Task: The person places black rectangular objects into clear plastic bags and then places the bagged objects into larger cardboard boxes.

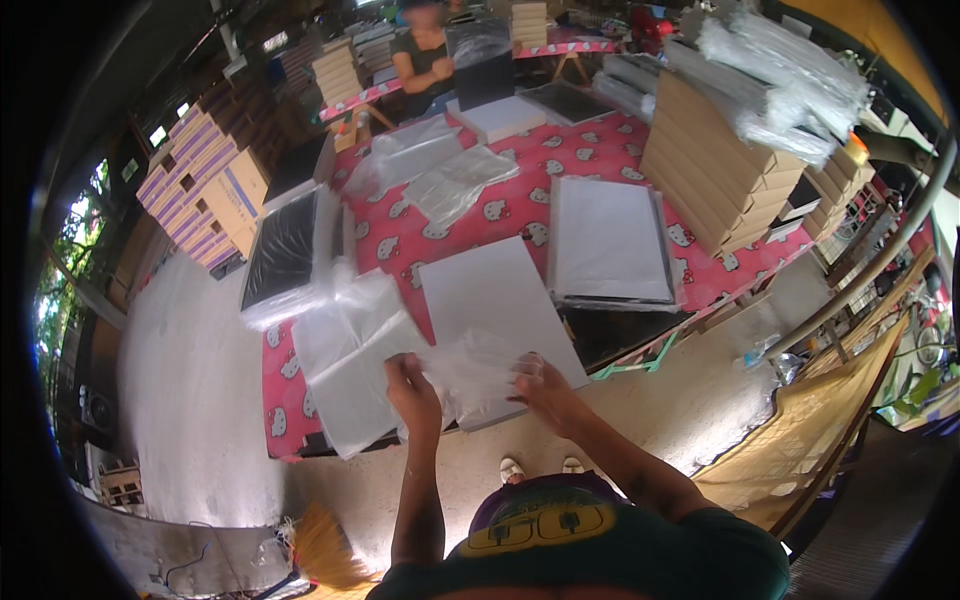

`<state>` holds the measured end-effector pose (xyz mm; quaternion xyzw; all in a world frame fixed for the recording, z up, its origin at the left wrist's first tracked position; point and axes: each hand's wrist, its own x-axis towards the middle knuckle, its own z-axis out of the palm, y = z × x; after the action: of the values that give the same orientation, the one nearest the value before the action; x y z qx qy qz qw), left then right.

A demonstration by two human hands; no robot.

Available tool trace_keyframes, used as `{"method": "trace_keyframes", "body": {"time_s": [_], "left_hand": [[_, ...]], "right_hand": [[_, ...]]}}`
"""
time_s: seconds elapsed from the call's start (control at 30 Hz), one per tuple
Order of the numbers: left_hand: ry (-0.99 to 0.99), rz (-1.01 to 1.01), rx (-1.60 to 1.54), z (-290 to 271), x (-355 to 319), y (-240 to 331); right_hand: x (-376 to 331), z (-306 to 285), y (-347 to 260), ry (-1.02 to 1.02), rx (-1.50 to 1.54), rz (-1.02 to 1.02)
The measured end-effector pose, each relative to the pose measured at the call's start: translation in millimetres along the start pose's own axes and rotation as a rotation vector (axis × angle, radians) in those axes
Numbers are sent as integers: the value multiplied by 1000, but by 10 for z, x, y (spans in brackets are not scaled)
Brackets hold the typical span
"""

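both hands are pinching a clear plastic bag [470, 372] at the near table edge, left hand [412, 392] and right hand [540, 388] gripping opposite sides, seemingly spreading its mouth. it is lying over the pink patterned tablecloth [400, 240], beside a flat white board [495, 300] and loose clear bags [350, 350].

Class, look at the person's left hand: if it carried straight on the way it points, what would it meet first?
Probably the clear plastic bag that the left hand already grips, then the flat white board lying on the table beyond; depth is hard to judge here.
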<state>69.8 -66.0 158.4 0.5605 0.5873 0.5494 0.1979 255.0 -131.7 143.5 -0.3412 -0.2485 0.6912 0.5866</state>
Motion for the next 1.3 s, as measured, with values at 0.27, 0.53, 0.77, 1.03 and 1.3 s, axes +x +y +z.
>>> {"method": "trace_keyframes", "body": {"time_s": [0.27, 0.53, 0.77, 1.03, 1.3], "left_hand": [[-200, 53, 82, -95, -343, -173], [-619, 458, -125, -157, -143, 1095], [-700, 567, 315, -408, 171, 740], [-798, 445, -279, -740, 663, 230], [-1283, 214, -218, -738, 415, 489]], "right_hand": [[-64, -592, -823, -365, 369, 118], [-113, 132, -1163, -854, -985, -316], [-35, -366, -991, 215, -2024, -537], [-351, -636, -1121, -43, -1846, -244], [-175, -658, -749, -293, -38, 33]]}}
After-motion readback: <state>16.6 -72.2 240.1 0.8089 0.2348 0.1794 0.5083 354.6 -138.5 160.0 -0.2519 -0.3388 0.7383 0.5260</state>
